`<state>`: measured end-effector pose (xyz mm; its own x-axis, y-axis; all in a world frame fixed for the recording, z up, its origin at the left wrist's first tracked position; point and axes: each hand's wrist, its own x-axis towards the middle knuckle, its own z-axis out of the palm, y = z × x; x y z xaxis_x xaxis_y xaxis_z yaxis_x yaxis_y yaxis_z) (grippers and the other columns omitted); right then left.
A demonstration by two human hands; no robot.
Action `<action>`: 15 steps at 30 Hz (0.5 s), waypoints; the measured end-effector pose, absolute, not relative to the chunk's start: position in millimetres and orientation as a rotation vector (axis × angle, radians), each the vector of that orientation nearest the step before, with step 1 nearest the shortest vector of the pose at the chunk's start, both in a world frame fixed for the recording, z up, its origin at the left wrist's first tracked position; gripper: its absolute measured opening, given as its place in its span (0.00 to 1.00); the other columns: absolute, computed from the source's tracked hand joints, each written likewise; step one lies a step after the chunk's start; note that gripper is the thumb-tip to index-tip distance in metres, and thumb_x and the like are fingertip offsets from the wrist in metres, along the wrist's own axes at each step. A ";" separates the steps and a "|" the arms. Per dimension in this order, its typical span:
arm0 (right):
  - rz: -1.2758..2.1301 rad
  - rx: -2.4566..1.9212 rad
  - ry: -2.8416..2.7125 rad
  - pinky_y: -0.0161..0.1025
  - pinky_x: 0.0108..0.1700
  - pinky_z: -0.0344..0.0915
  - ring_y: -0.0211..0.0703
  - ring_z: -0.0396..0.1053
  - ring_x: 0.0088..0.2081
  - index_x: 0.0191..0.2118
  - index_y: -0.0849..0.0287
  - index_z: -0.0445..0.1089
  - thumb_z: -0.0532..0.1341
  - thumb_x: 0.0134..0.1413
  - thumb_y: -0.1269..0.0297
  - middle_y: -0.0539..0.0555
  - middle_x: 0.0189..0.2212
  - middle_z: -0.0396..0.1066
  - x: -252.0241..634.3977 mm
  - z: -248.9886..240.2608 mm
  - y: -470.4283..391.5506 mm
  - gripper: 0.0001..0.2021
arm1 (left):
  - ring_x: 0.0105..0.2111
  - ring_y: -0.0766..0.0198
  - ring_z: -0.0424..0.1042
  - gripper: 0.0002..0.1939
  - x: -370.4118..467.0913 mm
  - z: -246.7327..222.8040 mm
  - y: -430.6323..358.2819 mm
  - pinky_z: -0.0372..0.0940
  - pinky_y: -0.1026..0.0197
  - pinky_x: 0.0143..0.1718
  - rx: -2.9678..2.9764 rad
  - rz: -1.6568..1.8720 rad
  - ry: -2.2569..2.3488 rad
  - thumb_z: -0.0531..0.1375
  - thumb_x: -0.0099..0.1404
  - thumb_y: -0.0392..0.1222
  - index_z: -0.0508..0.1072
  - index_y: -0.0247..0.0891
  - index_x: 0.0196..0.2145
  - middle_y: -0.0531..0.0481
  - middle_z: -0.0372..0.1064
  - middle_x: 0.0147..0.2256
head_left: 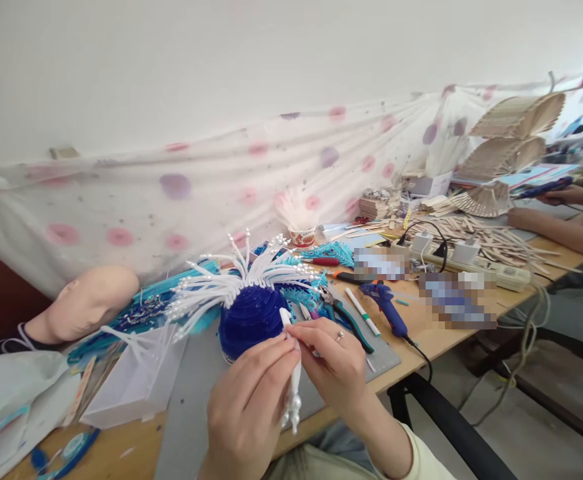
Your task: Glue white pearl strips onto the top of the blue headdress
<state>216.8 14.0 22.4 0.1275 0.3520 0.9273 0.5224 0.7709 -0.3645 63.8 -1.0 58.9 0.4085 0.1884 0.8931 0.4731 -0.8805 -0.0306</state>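
Note:
My left hand (254, 400) is closed, its fingertips pinching a white strip (295, 383) that has pearl-like beads at its lower end. Against it, my right hand (334, 363) pinches the same strip near its top, where a short white end sticks up. Just behind my hands stands a dark blue rounded cap (251, 319) on a grey mat (186, 407). White strands (251, 270) tipped with beads fan out from the cap's top edge. The parts of the strip between my fingers are hidden.
Pliers (346, 320), a green-and-white marker (363, 312) and a blue glue gun (386, 308) lie to the right. At left are a white tray (131, 380) and a mannequin head (94, 303). A power strip (509, 275) and another person's arms (551, 230) are farther right.

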 end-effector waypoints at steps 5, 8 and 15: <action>0.018 -0.922 -1.326 0.33 0.25 0.72 0.40 0.77 0.24 0.34 0.55 0.79 0.66 0.59 0.72 0.52 0.29 0.82 236.5 20.4 31.0 0.05 | 0.42 0.64 0.79 0.12 51.3 94.6 47.8 0.71 0.61 0.51 -2.425 -1.336 -0.734 0.62 0.65 0.24 0.77 0.39 0.39 0.51 0.81 0.39; 0.231 -0.937 -1.201 0.31 0.20 0.69 0.38 0.73 0.19 0.31 0.56 0.77 0.66 0.60 0.68 0.51 0.25 0.80 248.6 25.6 36.8 0.06 | 0.54 0.47 0.72 0.22 60.9 124.3 94.2 0.66 0.43 0.58 -2.375 -0.998 -0.809 0.68 0.62 0.33 0.74 0.34 0.53 0.37 0.75 0.53; 0.931 -0.740 -0.988 0.31 0.17 0.68 0.37 0.70 0.18 0.28 0.59 0.76 0.72 0.50 0.53 0.52 0.20 0.76 246.2 36.3 59.2 0.14 | 0.66 0.37 0.56 0.34 120.3 139.4 173.5 0.37 0.24 0.66 -2.533 -0.270 -0.761 0.72 0.56 0.44 0.72 0.39 0.59 0.34 0.68 0.60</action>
